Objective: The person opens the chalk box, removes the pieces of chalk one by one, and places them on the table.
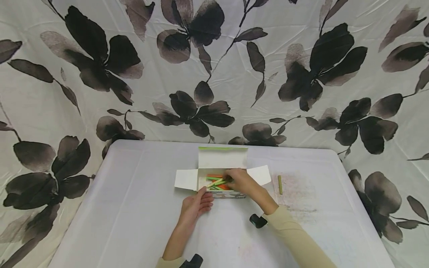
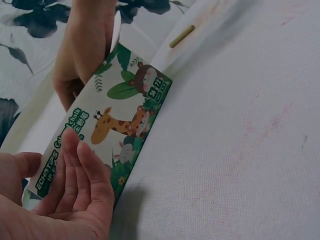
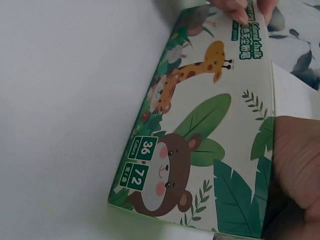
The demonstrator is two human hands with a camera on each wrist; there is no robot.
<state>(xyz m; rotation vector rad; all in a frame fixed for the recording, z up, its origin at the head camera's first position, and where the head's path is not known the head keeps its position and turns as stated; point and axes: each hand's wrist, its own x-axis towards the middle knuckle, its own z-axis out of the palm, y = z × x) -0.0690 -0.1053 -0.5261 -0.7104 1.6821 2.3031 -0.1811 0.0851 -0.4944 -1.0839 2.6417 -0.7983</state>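
The left hand [image 1: 197, 204] pinches one open box [image 1: 231, 194] at its near left corner; the chalks [image 1: 216, 182] inside overlap too much to count. The right hand [image 1: 240, 181] reaches in, its grip hidden. Right of the box lies one olive stick [image 1: 280, 185].

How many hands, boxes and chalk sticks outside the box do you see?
Left hand plus right hand: 2
Chalk box: 1
Chalk stick outside: 1
Total: 4
Sticks inside overlap, so left uncounted.
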